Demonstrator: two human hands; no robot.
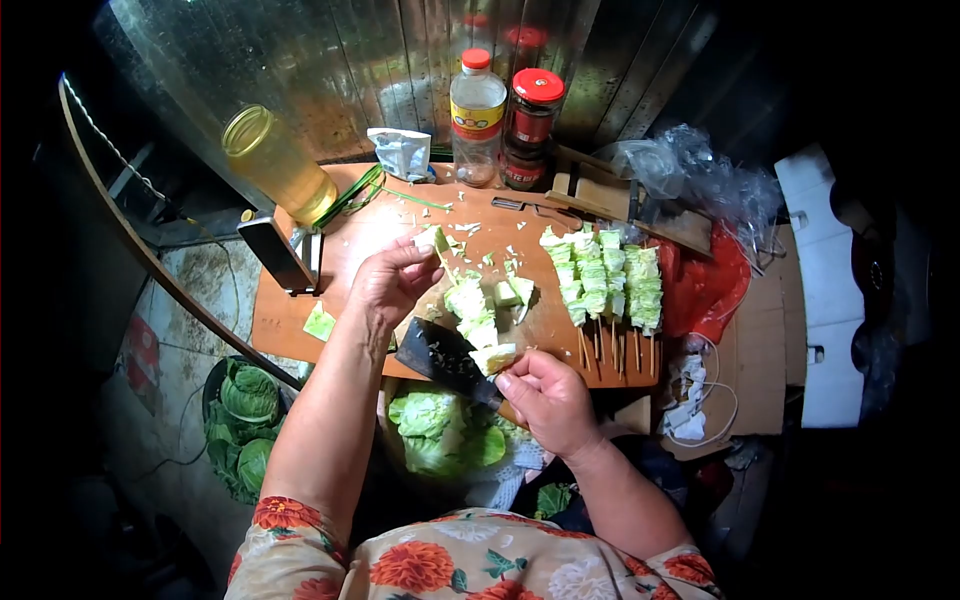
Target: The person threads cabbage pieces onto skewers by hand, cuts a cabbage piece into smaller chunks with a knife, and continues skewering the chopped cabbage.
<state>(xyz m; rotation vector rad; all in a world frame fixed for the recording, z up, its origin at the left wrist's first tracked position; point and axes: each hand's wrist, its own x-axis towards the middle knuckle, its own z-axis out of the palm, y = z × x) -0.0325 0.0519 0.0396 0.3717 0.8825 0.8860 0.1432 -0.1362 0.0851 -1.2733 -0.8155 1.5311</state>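
My left hand point(395, 280) is closed in a pinch on a small pale green cabbage piece point(432, 238) above the orange wooden table point(370, 230). Between my hands lies a skewer of cabbage pieces point(472, 312), its stick mostly hidden by the leaves. At its near end my right hand point(548, 395) is closed, thumb and fingers gripping that skewer. Under it sits a dark cleaver point(437, 358), whose wooden handle is partly behind my right hand. Several loose cut cabbage pieces point(515, 290) lie just right of the skewer.
Several finished cabbage skewers point(603, 275) lie in a row at right. Behind stand a clear bottle point(477, 110), red-lidded jars point(537, 110) and a yellow jar point(280, 165). A phone point(275, 255) leans at left. Cabbage heads point(440, 430) sit below the near edge; more cabbages point(247, 420) lie lower left.
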